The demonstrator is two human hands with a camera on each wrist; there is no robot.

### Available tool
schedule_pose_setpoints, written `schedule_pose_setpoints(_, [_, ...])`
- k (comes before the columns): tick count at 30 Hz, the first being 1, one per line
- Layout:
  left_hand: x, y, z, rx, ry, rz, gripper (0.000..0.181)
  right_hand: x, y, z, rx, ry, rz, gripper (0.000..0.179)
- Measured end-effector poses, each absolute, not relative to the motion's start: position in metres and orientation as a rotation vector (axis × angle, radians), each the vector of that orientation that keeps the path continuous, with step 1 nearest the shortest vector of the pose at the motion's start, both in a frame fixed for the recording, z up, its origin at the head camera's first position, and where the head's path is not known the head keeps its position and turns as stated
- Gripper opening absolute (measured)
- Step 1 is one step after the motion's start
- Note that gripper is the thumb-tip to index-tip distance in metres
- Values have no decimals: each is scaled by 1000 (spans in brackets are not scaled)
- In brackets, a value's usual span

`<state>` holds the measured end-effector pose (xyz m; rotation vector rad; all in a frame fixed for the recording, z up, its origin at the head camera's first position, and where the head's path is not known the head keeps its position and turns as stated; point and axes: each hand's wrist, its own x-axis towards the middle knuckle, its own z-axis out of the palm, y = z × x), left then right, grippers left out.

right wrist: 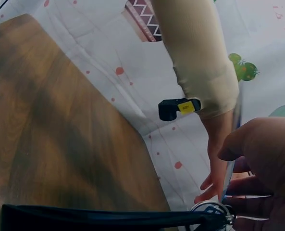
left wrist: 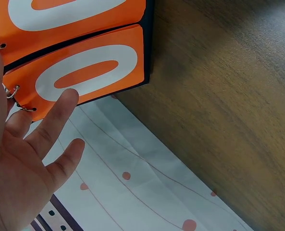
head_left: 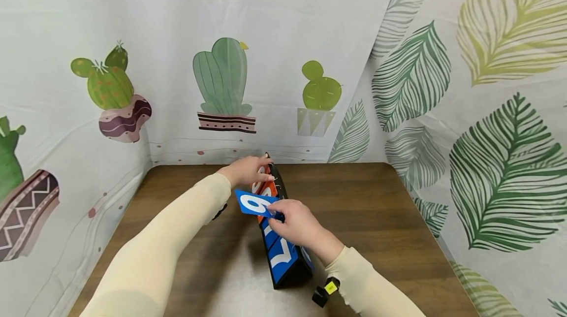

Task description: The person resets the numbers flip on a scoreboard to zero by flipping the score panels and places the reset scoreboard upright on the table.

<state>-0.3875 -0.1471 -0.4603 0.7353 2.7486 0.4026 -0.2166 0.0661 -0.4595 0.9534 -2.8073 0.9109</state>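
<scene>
A black tent-shaped flip scoreboard (head_left: 294, 280) stands lengthwise on the table, with orange number cards at its far part and blue ones at its near part. My right hand (head_left: 298, 223) pinches a blue card (head_left: 246, 201) with a white 6 or 9, raised off the board and tilted left. In the right wrist view that card (right wrist: 229, 175) shows edge-on. At the far end my left hand (head_left: 248, 170) grips the board's top edge beside the rings. The left wrist view shows two of its fingers spread over an orange card (left wrist: 132, 65) with a white 0.
The board stands on a brown wooden table (head_left: 363, 208). White cloth (head_left: 274, 2) printed with cacti and leaves hangs behind and at the sides. A black wrist device (head_left: 325, 291) with a yellow label is on my right sleeve.
</scene>
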Motion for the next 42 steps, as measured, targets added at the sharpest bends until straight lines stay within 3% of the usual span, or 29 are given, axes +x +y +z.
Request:
schedule_pose_setpoints(10, [-388, -146, -460, 729, 2754, 371, 76, -218, 62, -464, 1005, -2800, 557, 25])
schedule_pose_setpoints(23, [-385, -146, -458, 739, 2748, 400, 75, -226, 59, -468, 844, -2909, 129, 65])
schedule_pose_setpoints(42, [-394, -144, -463, 777, 2735, 391, 75, -231, 56, -472, 827, -2878, 211, 65])
